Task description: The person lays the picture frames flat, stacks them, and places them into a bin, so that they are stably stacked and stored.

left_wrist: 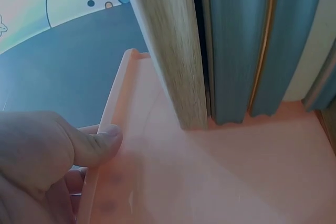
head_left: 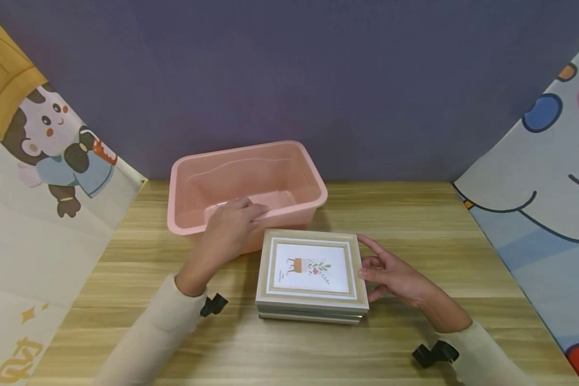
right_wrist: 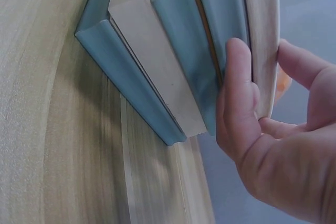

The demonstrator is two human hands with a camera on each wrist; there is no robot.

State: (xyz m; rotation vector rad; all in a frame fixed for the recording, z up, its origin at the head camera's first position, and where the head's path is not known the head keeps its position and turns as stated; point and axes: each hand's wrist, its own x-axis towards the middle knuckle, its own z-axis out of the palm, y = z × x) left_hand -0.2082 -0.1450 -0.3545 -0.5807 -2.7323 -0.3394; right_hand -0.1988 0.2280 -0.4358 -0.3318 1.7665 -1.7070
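A pink plastic bin (head_left: 202,161) stands at the back left of the table. My left hand (head_left: 229,228) grips its near rim; in the left wrist view the thumb lies on the outer wall and the fingers go over the edge. Right of the bin is a stack of several picture frames. The top picture frame (head_left: 313,268) has a pale wood border and a potted-plant print. My right hand (head_left: 393,276) holds that frame's right edge, thumb at its upper edge and other fingers against the side. Below it, blue-edged frames (right_wrist: 181,40) and a cream one show.
The wood-grain table (head_left: 400,214) meets a dark blue wall (head_left: 366,96) at the back. Cartoon-printed panels (head_left: 72,155) flank it left and right. The bin's near right part is close to the frames' far left corner.
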